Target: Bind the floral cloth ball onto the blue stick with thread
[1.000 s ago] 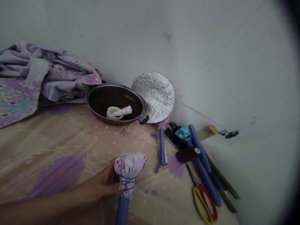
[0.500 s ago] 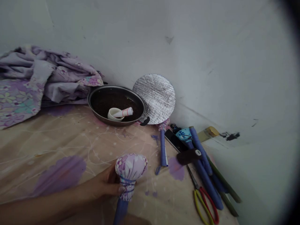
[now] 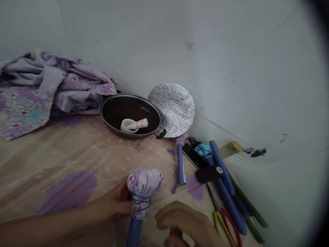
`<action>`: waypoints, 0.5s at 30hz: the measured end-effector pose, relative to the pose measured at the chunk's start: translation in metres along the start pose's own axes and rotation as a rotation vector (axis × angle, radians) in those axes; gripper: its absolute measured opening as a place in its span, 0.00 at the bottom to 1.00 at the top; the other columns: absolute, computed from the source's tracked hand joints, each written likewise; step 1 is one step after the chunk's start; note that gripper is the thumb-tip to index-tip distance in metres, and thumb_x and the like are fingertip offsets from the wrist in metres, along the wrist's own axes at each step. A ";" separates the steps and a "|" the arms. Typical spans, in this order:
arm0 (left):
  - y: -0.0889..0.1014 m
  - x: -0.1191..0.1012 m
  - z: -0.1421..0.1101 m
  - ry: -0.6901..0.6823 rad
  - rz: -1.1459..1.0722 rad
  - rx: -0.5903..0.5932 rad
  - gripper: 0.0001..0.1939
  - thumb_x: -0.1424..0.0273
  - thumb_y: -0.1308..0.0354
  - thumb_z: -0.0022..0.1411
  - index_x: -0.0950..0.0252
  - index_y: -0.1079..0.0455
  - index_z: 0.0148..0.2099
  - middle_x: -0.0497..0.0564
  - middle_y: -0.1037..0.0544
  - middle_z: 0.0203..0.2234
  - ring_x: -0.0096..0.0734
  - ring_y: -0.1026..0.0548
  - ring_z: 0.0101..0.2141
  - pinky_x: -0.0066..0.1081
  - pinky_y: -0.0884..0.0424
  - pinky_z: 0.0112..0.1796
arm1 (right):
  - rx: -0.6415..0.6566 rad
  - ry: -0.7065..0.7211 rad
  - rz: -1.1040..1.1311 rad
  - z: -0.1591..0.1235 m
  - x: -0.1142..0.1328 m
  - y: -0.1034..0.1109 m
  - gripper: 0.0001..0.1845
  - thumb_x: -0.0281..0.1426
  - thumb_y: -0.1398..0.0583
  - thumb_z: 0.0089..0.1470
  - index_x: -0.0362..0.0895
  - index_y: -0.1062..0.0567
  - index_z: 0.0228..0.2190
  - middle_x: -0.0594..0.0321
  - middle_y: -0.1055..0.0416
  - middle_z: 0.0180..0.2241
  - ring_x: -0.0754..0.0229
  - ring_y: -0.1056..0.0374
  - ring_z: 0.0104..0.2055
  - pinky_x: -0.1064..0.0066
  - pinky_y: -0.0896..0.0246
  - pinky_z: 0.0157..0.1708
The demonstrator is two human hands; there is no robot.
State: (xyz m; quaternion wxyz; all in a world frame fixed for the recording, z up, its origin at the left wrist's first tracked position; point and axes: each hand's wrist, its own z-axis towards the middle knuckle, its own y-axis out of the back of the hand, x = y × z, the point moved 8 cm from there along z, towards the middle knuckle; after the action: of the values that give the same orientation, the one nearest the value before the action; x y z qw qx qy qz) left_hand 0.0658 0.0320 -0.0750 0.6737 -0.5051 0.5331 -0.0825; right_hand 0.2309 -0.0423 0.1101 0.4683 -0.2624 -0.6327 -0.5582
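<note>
My left hand [image 3: 123, 202] is closed round the neck of a cloth-headed stick [image 3: 145, 181]. Its rounded head is wrapped in purple floral cloth, gathered below by several turns of blue cord, and its blue-wrapped handle runs off the bottom edge. Just right of the handle is my right hand [image 3: 187, 223], apart from it, with fingers loosely bent and spread and nothing visible in them. Scissors [image 3: 221, 214] with one yellow and one red handle lie close to the right hand, which overlaps them in view.
A pan [image 3: 113, 132] of dark material holds a white cup [image 3: 125, 127] with a paper roll. Behind it a silver disc [image 3: 174, 109] leans on the wall. Rightward lie a dark thread spool [image 3: 207, 174], blue-wrapped sticks [image 3: 231, 206] and a yellow-capped jar [image 3: 235, 146]. Floral fabric [image 3: 69, 82] is heaped left.
My right hand has come up from the bottom edge and moved right, away from the handle. My left hand keeps hold of the cloth-headed stick. The view has shifted slightly.
</note>
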 end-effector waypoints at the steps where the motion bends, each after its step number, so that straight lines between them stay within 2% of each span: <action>1: -0.001 -0.002 0.001 -0.036 0.006 0.013 0.46 0.61 0.10 0.60 0.49 0.20 0.77 0.53 0.11 0.66 0.51 0.15 0.63 0.38 0.17 0.57 | 0.021 -0.028 -0.043 0.005 -0.006 -0.007 0.07 0.35 0.28 0.77 0.57 0.08 0.51 0.57 0.07 0.46 0.53 0.12 0.40 0.69 0.21 0.35; 2: -0.001 -0.004 0.002 -0.070 0.013 0.024 0.47 0.59 0.10 0.60 0.48 0.20 0.77 0.53 0.11 0.66 0.53 0.16 0.65 0.38 0.18 0.57 | 0.031 -0.064 -0.090 0.008 -0.014 -0.016 0.08 0.31 0.30 0.78 0.54 0.09 0.50 0.57 0.08 0.47 0.55 0.12 0.40 0.71 0.20 0.38; 4: -0.003 -0.004 0.003 -0.104 0.030 0.041 0.49 0.58 0.10 0.60 0.48 0.23 0.79 0.53 0.12 0.67 0.56 0.17 0.68 0.39 0.18 0.58 | -0.057 -0.114 -0.187 0.013 -0.028 -0.030 0.08 0.33 0.32 0.77 0.51 0.12 0.42 0.60 0.10 0.41 0.58 0.15 0.36 0.72 0.24 0.37; 5: -0.003 -0.004 0.003 -0.113 0.035 0.041 0.50 0.57 0.10 0.61 0.48 0.24 0.80 0.53 0.12 0.66 0.56 0.17 0.68 0.39 0.18 0.57 | -0.095 -0.117 -0.235 0.014 -0.033 -0.040 0.10 0.39 0.29 0.76 0.51 0.15 0.38 0.62 0.12 0.38 0.59 0.18 0.32 0.73 0.28 0.33; 7: -0.004 -0.004 0.001 -0.128 0.028 0.041 0.53 0.56 0.10 0.61 0.48 0.28 0.82 0.55 0.13 0.66 0.54 0.15 0.63 0.40 0.18 0.57 | -0.202 -0.071 -0.387 0.013 -0.038 -0.056 0.25 0.54 0.25 0.71 0.51 0.21 0.33 0.64 0.15 0.33 0.61 0.27 0.22 0.69 0.41 0.23; 8: -0.005 -0.005 0.000 -0.136 0.020 0.043 0.54 0.55 0.10 0.61 0.47 0.29 0.82 0.55 0.13 0.66 0.52 0.14 0.61 0.40 0.18 0.56 | -0.265 -0.060 -0.488 0.011 -0.039 -0.061 0.28 0.59 0.23 0.67 0.51 0.22 0.32 0.66 0.17 0.30 0.61 0.30 0.20 0.67 0.45 0.22; 9: -0.006 -0.005 -0.001 -0.144 0.010 0.045 0.54 0.54 0.10 0.61 0.46 0.31 0.83 0.55 0.13 0.66 0.51 0.13 0.59 0.41 0.17 0.56 | -0.278 -0.070 -0.569 0.010 -0.042 -0.067 0.29 0.60 0.22 0.65 0.52 0.22 0.33 0.66 0.18 0.29 0.59 0.29 0.20 0.66 0.43 0.22; 10: -0.007 -0.005 -0.002 -0.147 0.003 0.047 0.55 0.54 0.10 0.62 0.44 0.32 0.84 0.55 0.13 0.66 0.51 0.13 0.58 0.42 0.17 0.56 | -0.292 -0.085 -0.637 0.008 -0.044 -0.070 0.28 0.59 0.20 0.62 0.53 0.21 0.35 0.67 0.18 0.29 0.56 0.27 0.21 0.66 0.40 0.23; 12: -0.008 -0.006 -0.002 -0.149 -0.001 0.037 0.58 0.52 0.10 0.60 0.43 0.34 0.84 0.54 0.13 0.67 0.53 0.12 0.58 0.42 0.16 0.55 | -0.277 -0.136 -0.692 0.007 -0.048 -0.072 0.22 0.47 0.17 0.61 0.53 0.20 0.38 0.67 0.17 0.31 0.53 0.22 0.25 0.66 0.34 0.26; 15: -0.008 -0.011 -0.002 -0.147 0.024 -0.007 0.60 0.53 0.09 0.58 0.44 0.34 0.85 0.54 0.13 0.66 0.55 0.13 0.61 0.40 0.17 0.54 | -0.219 -0.170 -0.580 0.008 -0.049 -0.063 0.12 0.27 0.24 0.61 0.52 0.20 0.39 0.67 0.15 0.35 0.56 0.21 0.28 0.69 0.33 0.30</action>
State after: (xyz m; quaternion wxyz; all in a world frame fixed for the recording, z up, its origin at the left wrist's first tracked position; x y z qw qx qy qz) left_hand 0.0633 0.0340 -0.0621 0.7103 -0.5057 0.4883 -0.0354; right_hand 0.1950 -0.0405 0.0382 0.2042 -0.1658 -0.6543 -0.7090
